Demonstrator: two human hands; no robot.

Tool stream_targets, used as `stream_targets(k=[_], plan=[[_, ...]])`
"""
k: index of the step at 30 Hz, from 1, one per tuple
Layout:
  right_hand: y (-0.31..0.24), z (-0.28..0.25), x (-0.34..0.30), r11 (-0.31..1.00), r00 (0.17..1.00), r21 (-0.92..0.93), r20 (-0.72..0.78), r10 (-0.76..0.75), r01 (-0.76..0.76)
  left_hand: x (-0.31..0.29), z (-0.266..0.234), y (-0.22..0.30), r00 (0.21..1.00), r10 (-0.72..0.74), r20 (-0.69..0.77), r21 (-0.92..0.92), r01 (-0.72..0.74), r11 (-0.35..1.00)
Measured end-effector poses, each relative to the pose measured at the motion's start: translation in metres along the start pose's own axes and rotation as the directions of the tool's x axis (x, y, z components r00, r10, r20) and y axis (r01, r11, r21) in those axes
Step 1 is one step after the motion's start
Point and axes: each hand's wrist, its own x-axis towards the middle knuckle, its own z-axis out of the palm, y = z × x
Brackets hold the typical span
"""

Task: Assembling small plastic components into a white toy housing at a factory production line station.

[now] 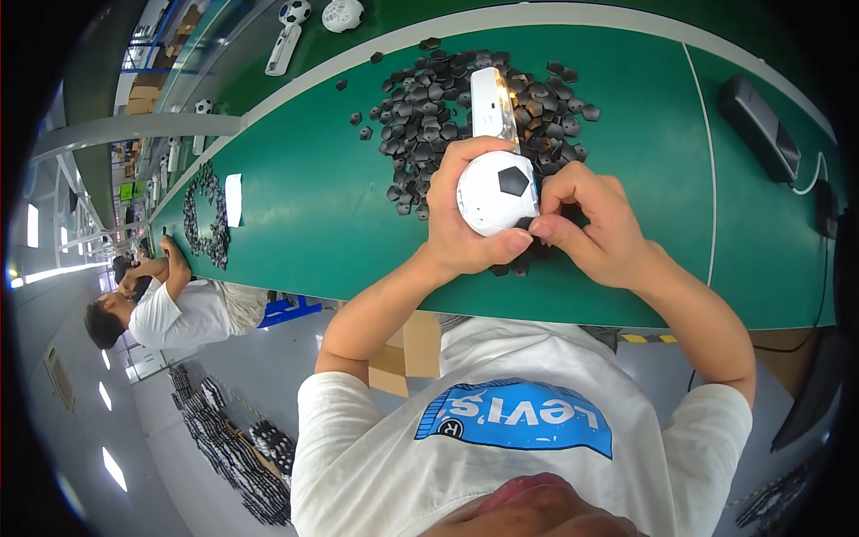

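Observation:
A white ball-shaped device (488,197) in a football pattern rests in my left hand (452,210), whose fingers and thumb wrap round it. One black pentagon panel (513,181) faces up on the ball. Beyond the ball extends a flat white bar (489,103) with an orange glow along its right side. At the ball's lower right edge, the thumb and forefinger of my right hand (591,228) pinch at another black pentagon piece (526,223), mostly hidden by the fingertips. Behind and beneath lies a large heap of loose black pentagon pieces (420,116).
The green table (644,116) has a pale raised far edge. A dark box-shaped device (759,127) with a white cable lies at right. More football devices (343,15) stand beyond the edge. At far left, a person (170,309) sits by another pile of black pieces (208,219).

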Motion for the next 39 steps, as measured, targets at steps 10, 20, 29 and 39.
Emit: stream_targets(k=[10,20,29,39], plan=[[0.006,0.012,-0.008,0.999,1.0,0.034,-0.002,0.03,-0.03,-0.001,-0.003,0.003,0.999,-0.038,-0.013,-0.034,0.038,0.999],[0.0,0.009,-0.007,0.995,0.998,-0.097,0.066,-0.009,0.016,-0.003,-0.004,0.002,0.999,0.013,0.033,0.033,-0.014,0.999],[-0.013,-0.024,0.024,0.921,0.909,0.039,-0.152,0.389,-0.388,0.001,-0.001,0.006,0.972,-0.199,-0.125,-0.177,0.175,0.969],[0.007,-0.029,0.022,0.634,0.804,0.728,-0.199,0.561,-0.262,-0.01,-0.008,0.01,0.98,-0.016,-0.198,-0.142,-0.012,0.99]])
